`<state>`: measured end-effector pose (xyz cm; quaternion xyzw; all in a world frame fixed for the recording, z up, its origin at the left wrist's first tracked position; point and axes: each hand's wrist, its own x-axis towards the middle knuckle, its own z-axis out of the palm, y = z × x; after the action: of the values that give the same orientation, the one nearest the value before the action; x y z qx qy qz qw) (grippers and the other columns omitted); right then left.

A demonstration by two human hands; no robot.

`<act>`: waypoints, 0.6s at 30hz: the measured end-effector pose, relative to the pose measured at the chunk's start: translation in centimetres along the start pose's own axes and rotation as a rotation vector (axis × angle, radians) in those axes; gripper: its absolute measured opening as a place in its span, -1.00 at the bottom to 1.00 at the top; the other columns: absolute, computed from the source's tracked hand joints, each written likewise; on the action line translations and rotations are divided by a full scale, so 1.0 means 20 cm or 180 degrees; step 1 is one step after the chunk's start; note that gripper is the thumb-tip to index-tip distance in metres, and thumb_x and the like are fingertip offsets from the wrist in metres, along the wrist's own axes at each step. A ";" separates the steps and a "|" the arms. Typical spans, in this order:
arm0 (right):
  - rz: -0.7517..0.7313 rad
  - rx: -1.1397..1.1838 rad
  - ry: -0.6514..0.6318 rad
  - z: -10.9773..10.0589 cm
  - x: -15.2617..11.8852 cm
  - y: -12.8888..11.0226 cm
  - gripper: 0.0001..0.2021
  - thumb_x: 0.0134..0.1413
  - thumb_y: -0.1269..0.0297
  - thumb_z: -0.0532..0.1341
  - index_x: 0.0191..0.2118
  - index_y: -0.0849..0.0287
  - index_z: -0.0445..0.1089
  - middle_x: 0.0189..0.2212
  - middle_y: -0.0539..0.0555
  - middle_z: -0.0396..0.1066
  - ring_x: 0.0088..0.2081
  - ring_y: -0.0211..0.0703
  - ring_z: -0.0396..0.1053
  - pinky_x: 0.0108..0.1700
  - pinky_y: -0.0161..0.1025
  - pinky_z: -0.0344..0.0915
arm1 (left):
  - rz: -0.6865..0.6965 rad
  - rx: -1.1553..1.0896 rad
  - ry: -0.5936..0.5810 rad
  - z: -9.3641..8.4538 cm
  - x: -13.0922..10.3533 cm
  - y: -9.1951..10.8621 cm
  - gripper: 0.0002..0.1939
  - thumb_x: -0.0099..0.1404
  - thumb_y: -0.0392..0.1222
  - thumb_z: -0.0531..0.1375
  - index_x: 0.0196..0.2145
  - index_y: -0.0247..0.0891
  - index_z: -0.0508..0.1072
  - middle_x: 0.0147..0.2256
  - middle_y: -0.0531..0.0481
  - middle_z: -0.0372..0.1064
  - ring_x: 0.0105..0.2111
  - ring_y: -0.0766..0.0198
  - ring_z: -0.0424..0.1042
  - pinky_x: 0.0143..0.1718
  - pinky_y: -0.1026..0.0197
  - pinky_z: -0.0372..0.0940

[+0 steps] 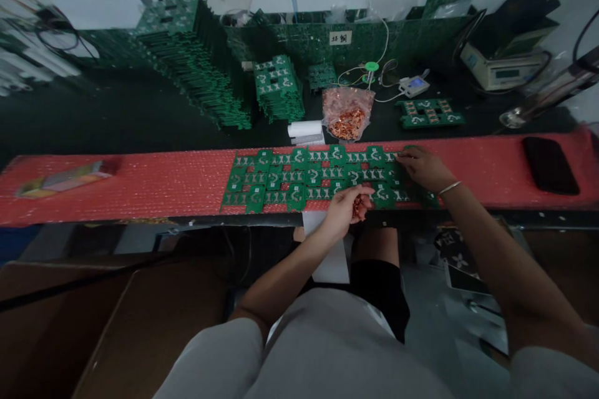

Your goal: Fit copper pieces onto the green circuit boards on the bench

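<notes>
Several green circuit boards point(286, 177) lie side by side on a red bubble-wrap mat point(154, 181). My left hand point(349, 204) is cupped round a small heap of copper pieces point(359, 207), just above the front edge of the boards. Over the right end of the boards, my right hand point(421, 167) has its fingertips pinched together and touching a board; whatever may be between them is too small to make out. Behind the boards stands an open clear bag point(349, 113) with many more copper pieces inside.
Tall stacks of green boards point(191, 62) and a shorter stack point(279, 88) stand at the back. A white roll point(306, 129) lies beside the bag. Further right are loose boards point(430, 113), a scale point(505, 68) and a black phone point(551, 165). A long box point(65, 179) lies left.
</notes>
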<state>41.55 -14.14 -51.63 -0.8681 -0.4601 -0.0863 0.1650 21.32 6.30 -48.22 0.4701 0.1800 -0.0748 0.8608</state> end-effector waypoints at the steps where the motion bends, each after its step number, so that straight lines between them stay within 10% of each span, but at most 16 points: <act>1: 0.0024 0.0069 0.0097 -0.02 -0.01 -0.05 -0.74 0.21 0.32 0.08 -0.23 0.12 0.55 -0.20 0.19 0.47 -0.13 0.04 0.41 -0.05 0.07 0.42 | 0.0004 -0.0064 0.0010 0.00 0.00 0.00 -0.59 0.22 0.09 0.16 -0.24 -0.35 0.52 -0.48 0.03 0.31 -0.65 0.46 0.17 -0.68 0.33 -0.21; 9: -0.0237 0.1377 0.0374 -0.14 -0.09 -0.65 -0.80 0.24 0.20 0.22 -0.07 0.06 0.50 -0.19 0.13 0.41 -0.14 -0.09 0.42 -0.10 -0.10 0.44 | 0.0186 -0.0278 0.0103 -0.01 0.03 -0.02 -0.57 0.23 0.08 0.16 -0.16 -0.37 0.44 -0.55 0.04 0.32 -0.70 0.41 0.19 -0.73 0.37 -0.17; 18: -0.0221 0.1649 0.0215 -0.11 -0.06 -0.75 -0.86 0.26 0.27 0.18 -0.15 0.05 0.48 -0.18 0.12 0.43 -0.11 -0.08 0.43 -0.04 -0.08 0.42 | 0.0199 -0.0137 0.0016 0.01 0.00 -0.04 -0.55 0.26 0.17 0.14 -0.16 -0.30 0.38 -0.66 0.13 0.20 -0.71 0.39 0.18 -0.72 0.39 -0.13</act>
<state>28.49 -8.06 -46.90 -0.7772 -0.4906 -0.0002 0.3940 21.03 5.64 -48.77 0.4570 0.1689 -0.0427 0.8722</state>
